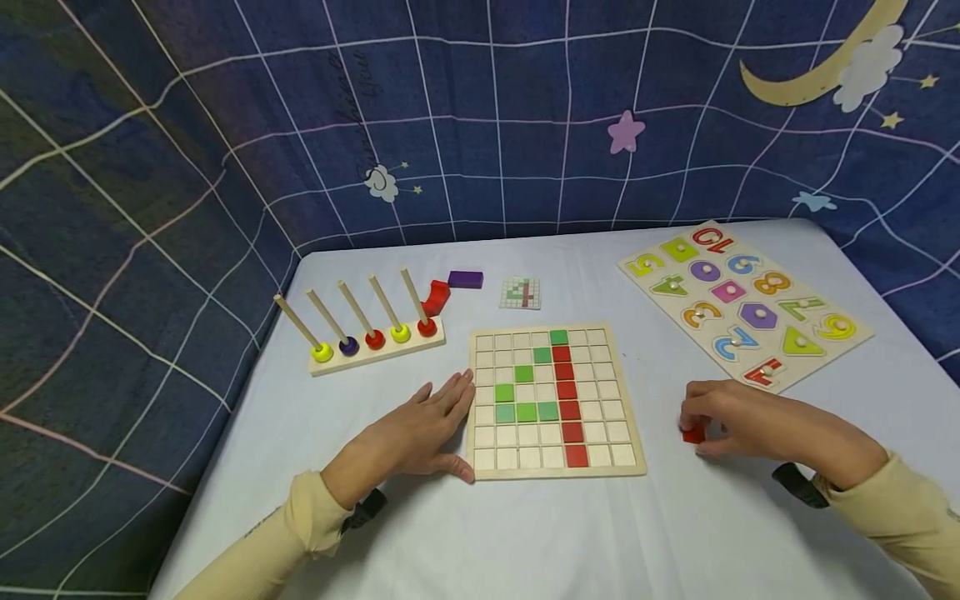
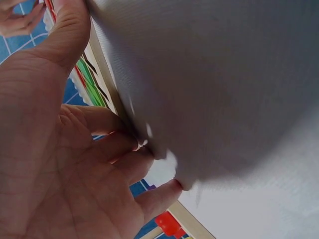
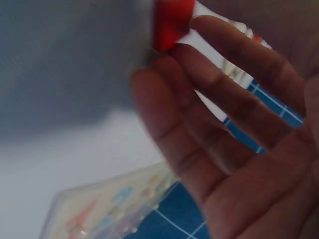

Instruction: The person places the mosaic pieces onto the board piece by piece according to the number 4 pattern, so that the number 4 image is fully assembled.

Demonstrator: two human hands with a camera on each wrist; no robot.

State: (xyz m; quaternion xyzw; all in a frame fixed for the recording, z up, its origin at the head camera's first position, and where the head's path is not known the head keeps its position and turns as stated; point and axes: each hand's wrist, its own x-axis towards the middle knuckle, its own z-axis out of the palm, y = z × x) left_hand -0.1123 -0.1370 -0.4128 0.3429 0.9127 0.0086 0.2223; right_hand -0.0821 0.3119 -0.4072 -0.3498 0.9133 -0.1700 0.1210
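Note:
A wooden grid board (image 1: pixel 628 433) lies on the white table with green and red square tiles in some of its cells. My left hand (image 1: pixel 416 429) rests at its left side, fingers extended and thumb apart, with fingertips along the frame's edge; the left wrist view shows the palm side of this hand (image 2: pixel 75 149). To the right of the board, my right hand (image 1: pixel 757 419) pinches a small red block (image 1: pixel 693 433) low over the cloth. In the right wrist view the red block (image 3: pixel 172 25) is at the fingertips, slightly blurred.
Back left stands a peg rack (image 1: pixel 378 354) with coloured beads. Behind it lie a red curved block (image 1: pixel 437 297) and a purple block (image 1: pixel 466 280). A small pattern card (image 1: pixel 521 293) lies beyond the board. At the right is a number puzzle board (image 1: pixel 817 360).

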